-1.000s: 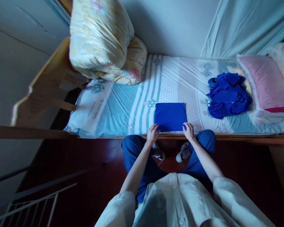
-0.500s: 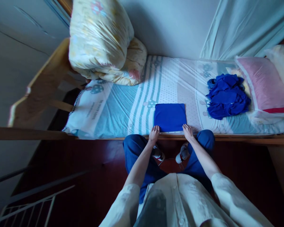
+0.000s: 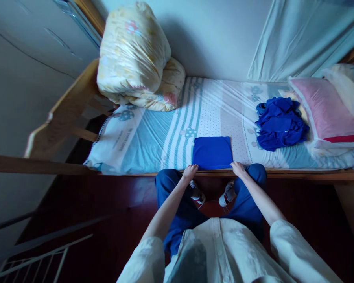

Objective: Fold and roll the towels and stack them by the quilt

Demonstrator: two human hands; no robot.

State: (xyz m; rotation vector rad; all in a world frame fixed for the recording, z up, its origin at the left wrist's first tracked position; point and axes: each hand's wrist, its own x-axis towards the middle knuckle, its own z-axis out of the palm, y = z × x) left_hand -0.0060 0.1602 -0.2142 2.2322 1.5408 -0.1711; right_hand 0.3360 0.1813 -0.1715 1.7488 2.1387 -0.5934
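A blue cloth (image 3: 212, 152), flat and rectangular with neat edges, lies at the front edge of the bed. My left hand (image 3: 190, 171) is closed at its near left corner, fingertips on the edge. On the other side, my right hand (image 3: 238, 168) pinches the near right corner. Both thumbs are mostly hidden from above. Farther right on the bed is a crumpled heap of blue fabric (image 3: 281, 124), apart from both hands.
A patterned sheet (image 3: 153, 137) covers the bed. A thick folded quilt (image 3: 135, 55) stands at the back left, and a pink pillow (image 3: 327, 108) rests at the right. The wooden bed rail (image 3: 297, 173) runs in front of my knees. A white metal rack (image 3: 47, 255) stands lower left.
My head view has shifted slightly, so the bed sits lower in the picture. My fingers, earlier laid over the cloth's near corners, are now drawn together at those corners.
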